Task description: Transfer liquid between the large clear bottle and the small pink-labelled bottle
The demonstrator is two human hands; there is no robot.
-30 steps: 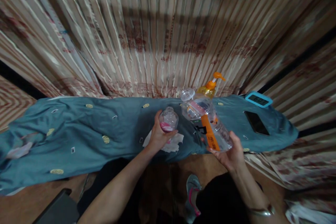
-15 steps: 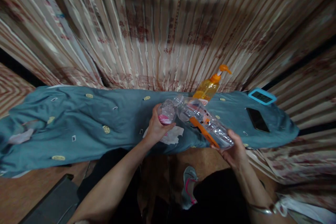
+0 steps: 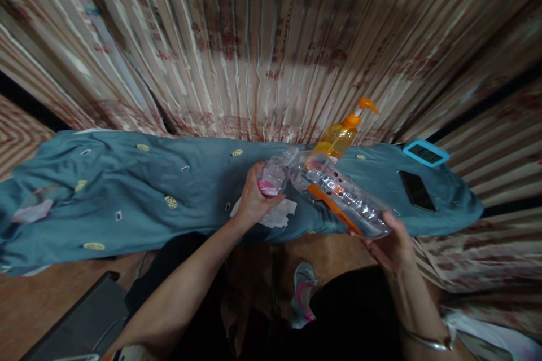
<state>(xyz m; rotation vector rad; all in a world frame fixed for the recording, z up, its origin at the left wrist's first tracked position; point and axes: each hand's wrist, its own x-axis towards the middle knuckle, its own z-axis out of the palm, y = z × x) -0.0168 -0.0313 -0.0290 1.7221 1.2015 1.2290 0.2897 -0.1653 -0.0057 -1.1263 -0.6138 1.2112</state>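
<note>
The left hand is wrapping fingers around the small bottle, likely keeping it steady. At its three o'clock, the big bottle is leaning, necks seemingly meeting, while the right hand is gripping its bottom.

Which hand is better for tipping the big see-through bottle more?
Probably the right hand: it holds the big bottle near its base, far from the mouth. The left hand is wrapped around the small bottle, whose neck is by the big bottle's mouth.
</note>
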